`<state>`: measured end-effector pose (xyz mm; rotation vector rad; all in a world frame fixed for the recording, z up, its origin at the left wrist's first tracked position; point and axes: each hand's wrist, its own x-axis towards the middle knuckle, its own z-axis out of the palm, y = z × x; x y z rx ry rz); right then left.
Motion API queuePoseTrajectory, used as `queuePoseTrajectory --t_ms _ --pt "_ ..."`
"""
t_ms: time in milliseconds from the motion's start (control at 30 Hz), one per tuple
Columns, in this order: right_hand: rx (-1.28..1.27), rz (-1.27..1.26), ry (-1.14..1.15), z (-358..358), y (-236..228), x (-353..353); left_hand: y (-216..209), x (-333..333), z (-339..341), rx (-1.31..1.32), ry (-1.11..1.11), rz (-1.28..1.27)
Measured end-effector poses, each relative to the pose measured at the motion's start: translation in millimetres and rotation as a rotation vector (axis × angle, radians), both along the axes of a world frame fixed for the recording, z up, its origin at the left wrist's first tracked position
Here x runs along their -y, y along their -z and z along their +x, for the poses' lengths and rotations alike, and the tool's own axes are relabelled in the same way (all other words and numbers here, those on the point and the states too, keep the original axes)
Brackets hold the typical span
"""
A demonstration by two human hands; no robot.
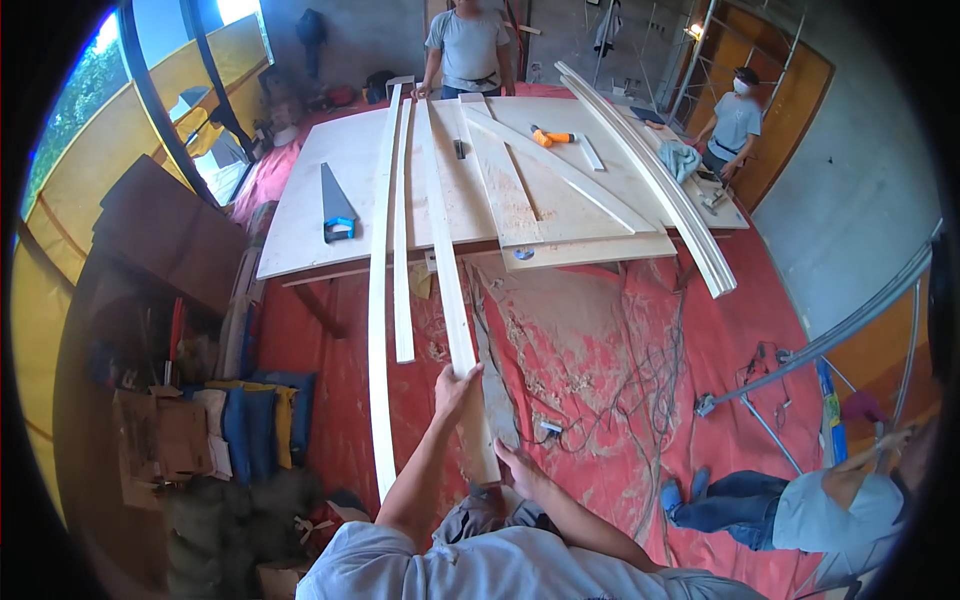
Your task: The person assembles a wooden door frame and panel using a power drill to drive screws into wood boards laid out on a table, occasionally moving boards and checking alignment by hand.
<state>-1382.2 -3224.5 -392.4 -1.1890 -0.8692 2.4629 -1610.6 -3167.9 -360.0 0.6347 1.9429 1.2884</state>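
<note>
A long pale wooden board [455, 310] runs from the worktable toward me, its near end overhanging the table. My left hand [457, 392] is closed around the board a little way up from that end. At the near end's right edge, my right hand [520, 470] grips the same board; its fingers are partly hidden beneath. To the left lie a shorter strip [402, 260] and a longer wooden strip [379, 300], both jutting past the table edge. Neither is touched by my hands.
On the large plywood tabletop [290, 220] lie a blue-handled handsaw [335, 210], an orange power tool [550, 137] and stacked mouldings [660, 180]. One person [468, 50] stands at the far end, another [735, 120] at far right, a third [800, 510] nearby. Cables [650, 400] cross the red floor sheet.
</note>
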Motion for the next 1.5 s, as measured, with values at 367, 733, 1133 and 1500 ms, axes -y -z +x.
queuePoseTrajectory --t_ms 367,733,1133,1500 --pt "0.360 0.536 -0.184 67.9 -28.7 55.0 31.4 45.5 79.8 0.405 0.059 0.175" --pt "0.760 0.627 -0.256 351.0 -32.2 312.5 77.0 149.1 143.2 0.608 0.194 -0.074" --pt "1.199 0.168 -0.177 577.6 -59.0 658.1 141.2 135.7 190.0 0.615 0.269 -0.164" --pt "1.277 -0.027 -0.347 575.5 -39.3 642.7 57.9 246.2 278.9 0.299 0.221 -0.243"
